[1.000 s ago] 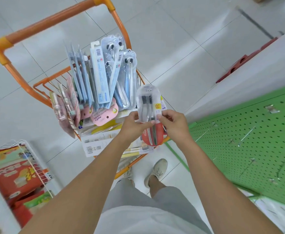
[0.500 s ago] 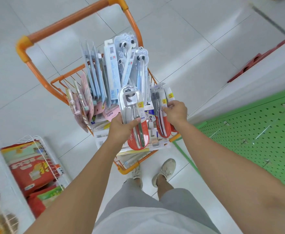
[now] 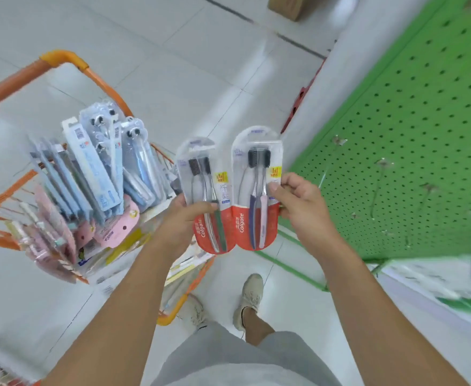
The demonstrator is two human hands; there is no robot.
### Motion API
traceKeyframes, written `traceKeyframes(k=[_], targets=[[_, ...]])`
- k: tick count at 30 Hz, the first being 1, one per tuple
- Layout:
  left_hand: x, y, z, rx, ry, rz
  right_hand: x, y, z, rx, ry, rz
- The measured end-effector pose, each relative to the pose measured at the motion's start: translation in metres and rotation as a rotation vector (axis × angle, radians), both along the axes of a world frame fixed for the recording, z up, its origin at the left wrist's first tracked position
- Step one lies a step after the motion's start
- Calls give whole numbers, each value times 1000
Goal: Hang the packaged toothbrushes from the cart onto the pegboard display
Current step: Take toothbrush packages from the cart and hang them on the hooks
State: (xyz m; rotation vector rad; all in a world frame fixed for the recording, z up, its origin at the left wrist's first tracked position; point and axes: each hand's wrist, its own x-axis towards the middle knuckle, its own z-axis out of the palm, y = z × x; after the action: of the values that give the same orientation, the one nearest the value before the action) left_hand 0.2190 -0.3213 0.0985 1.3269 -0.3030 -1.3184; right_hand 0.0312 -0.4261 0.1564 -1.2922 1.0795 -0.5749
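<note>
1. While half a second ago the view faced the orange cart (image 3: 61,62), it has swung toward the green pegboard (image 3: 412,140).
2. Both packs now sit lifted side by side between the two.
3. Two hands: left hand (image 3: 185,218) grips left toothbrush pack (image 3: 201,174); right hand (image 3: 301,201) pinches right toothbrush pack (image 3: 256,174).
4. Each pack shows two brushes.

Both arms reach forward, left grip (image 3: 185,218) and right grip (image 3: 298,200) each pinching closed.

Bare forearms, grey shorts (image 3: 245,358), white top, beige lace-up sneakers (image 3: 249,299).
</note>
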Motion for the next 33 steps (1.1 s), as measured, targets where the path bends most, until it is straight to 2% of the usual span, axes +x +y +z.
traceKeyframes(k=[6, 11, 14, 21, 26, 33], targets=[[-97, -49, 71, -142, -82, -192, -99, 11, 52, -85, -182, -258], [-201, -70, 114, -208, -325, -216, -186, 8, 70, -189, -249, -445], [-266, -82, 135, -223, -406, -264, -249, 2, 81, -242, -276, -450], [-403, -103, 160, -255, -428, -318, -386, -1, 100, -380, -315, -546], [-450, -103, 169, -238, -459, -309, -428, 2, 107, -400, -365, -621], [-465, -101, 161, -237, -428, -251, -449, 2, 100, -366, -407, -723]])
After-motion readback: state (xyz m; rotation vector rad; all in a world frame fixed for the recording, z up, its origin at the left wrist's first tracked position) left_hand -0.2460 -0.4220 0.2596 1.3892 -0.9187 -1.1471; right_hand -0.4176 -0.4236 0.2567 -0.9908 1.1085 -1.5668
